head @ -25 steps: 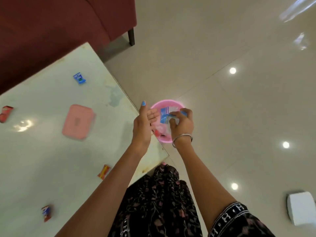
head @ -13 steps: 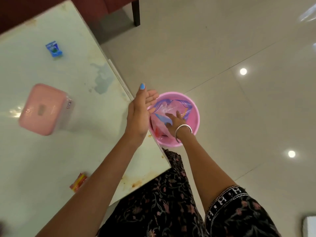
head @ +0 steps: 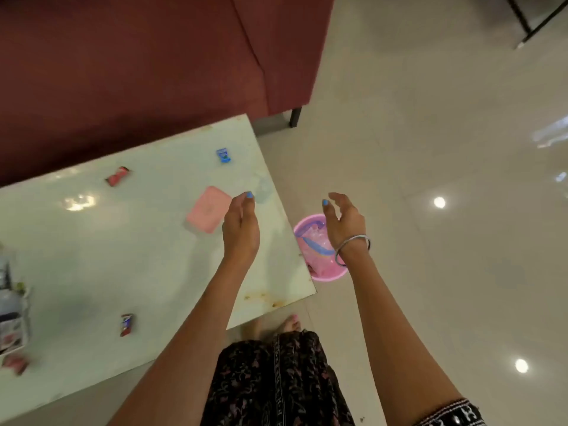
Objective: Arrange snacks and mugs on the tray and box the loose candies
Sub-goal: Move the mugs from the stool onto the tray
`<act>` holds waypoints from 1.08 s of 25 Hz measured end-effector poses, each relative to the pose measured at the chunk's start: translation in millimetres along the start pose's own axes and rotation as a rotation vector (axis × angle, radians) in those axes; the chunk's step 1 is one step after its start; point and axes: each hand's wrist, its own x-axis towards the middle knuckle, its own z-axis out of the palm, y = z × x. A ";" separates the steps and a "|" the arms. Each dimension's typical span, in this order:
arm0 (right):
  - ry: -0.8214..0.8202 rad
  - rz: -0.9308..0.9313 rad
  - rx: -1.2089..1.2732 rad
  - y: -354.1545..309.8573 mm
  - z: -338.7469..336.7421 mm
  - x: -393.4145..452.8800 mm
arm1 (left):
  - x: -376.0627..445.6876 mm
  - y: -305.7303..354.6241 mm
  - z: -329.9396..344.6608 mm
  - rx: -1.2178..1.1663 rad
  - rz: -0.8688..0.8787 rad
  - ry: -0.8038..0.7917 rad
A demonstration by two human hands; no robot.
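At nine o'clock on the table (head: 92, 272), loose candies wait: a red candy (head: 117, 176), a dark candy (head: 126, 325) and a blue candy (head: 223, 155). I think the pink box (head: 208, 209) sits shut, ready for them. My left hand (head: 240, 224) hangs loose, holding nothing. At three o'clock, my right hand (head: 345, 222) is wide above the pink bowl (head: 325, 275). I can read no words.

Surface (head: 92, 256): pale glass-like top, glossy, stained near its right edge and near corner. Pink box (head: 209, 209): smooth plastic, matt. Candies (head: 117, 176): shiny wrappers, probably foil. Pink bowl (head: 330, 275): glossy plastic, holding a clear crinkled bag (head: 313, 241). Sofa (head: 138, 72): maroon cloth, matt. Floor (head: 445, 149): polished tile. Bangle (head: 353, 249): bright metal.
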 end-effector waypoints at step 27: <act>-0.486 -0.669 -0.032 -281.3 302.2 -428.3 | -186.2 -106.9 -569.8 -0.175 0.067 0.556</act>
